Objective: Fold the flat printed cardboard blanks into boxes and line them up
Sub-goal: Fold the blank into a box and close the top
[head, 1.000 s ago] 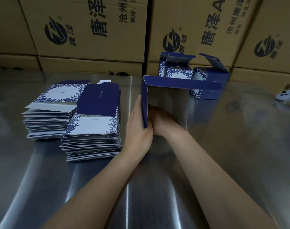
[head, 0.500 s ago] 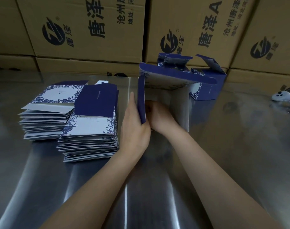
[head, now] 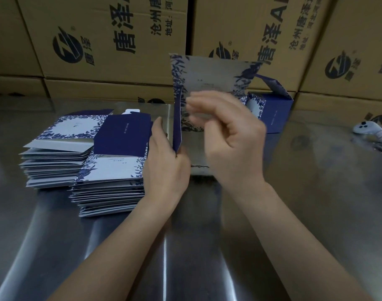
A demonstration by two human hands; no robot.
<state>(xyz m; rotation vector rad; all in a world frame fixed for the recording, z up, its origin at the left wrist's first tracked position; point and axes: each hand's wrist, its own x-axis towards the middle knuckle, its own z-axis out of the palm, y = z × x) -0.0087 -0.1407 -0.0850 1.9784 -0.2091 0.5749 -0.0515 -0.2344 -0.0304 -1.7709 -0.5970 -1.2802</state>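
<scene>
At least one folded box stands at the back of the desk. Two tall stacks of flat blanks wait at left, so most of the work remains. The left hand pinches a half-opened blank upright above the desk. The right hand is blurred before it, fingers loosely curled; I cannot tell whether they touch it.

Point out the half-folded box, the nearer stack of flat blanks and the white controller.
half-folded box (head: 209,77): head view, on its upright floral panel.
nearer stack of flat blanks (head: 116,169): head view, on the top blank's white panel.
white controller (head: 365,129): head view, on its rounded body.
</scene>
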